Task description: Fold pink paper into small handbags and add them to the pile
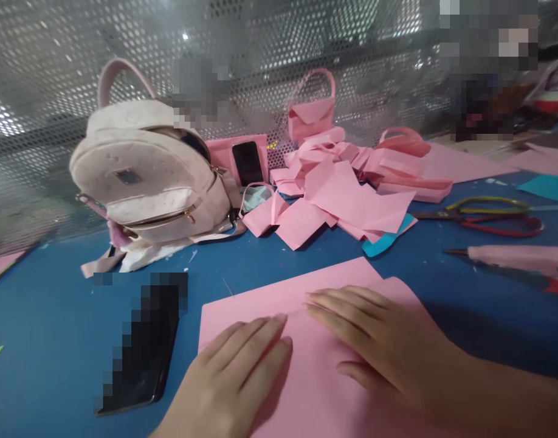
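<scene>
A sheet of pink paper (306,371) lies in front of me on the blue table, with a layer folded over on itself; the fold bulges up at the right. My left hand (242,371) rests flat on the paper's left part, fingers stretched out together. Over the right part lies my right hand (374,340), its fingers extended towards the left hand and pressing the folded layer down. Both hands touch the paper and grip nothing. The lower edge of the sheet runs out of view.
Left of the paper lies a black phone (142,353). Behind stand a pale pink backpack (155,170), another phone (248,163), a pile of pink paper pieces (347,194) and a small paper handbag (310,118). Scissors (489,216) and a pink pointed tool (516,257) lie at the right.
</scene>
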A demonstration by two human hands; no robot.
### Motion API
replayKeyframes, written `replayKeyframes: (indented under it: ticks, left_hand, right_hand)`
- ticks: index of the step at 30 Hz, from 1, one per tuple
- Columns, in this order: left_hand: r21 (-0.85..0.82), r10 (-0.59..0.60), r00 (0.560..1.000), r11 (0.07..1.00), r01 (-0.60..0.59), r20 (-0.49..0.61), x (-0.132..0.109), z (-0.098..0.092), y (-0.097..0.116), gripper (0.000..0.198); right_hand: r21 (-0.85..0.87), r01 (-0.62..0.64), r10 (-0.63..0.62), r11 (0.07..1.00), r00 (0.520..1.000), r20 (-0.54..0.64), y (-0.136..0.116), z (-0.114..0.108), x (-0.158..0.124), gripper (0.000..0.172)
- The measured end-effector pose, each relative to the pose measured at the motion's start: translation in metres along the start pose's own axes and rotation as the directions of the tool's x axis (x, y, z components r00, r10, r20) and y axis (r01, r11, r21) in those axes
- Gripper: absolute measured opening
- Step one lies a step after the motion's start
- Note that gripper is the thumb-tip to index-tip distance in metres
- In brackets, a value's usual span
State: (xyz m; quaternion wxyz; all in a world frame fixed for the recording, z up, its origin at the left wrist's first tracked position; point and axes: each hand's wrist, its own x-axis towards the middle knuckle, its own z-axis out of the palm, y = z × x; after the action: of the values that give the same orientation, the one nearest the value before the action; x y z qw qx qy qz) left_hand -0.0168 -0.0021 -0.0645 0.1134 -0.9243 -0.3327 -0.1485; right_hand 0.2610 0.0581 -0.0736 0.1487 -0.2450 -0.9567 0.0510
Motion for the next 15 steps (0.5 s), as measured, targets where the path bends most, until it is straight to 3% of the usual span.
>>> replayKeyframes:
  ticks: [8, 15]
  left_hand:
    - [-0.076, 0.078, 0.986, 0.995, -0.068, 0.148, 0.0074, -0.0090, -0.0080, 0.049]
    - [-0.158, 0.004, 0.981, 0.987, 0.027, 0.193, 0.0023, -0.0095, -0.0054, 0.052]
  right_hand:
    - [0.102, -0.011, 0.008, 0.995, 0.999, 0.034, 0.0010, -0.0006, 0.0012, 0.065]
    - [0.120, 0.003, -0.014, 0.993, 0.996, 0.089, 0.0005, -0.0008, -0.0005, 0.067]
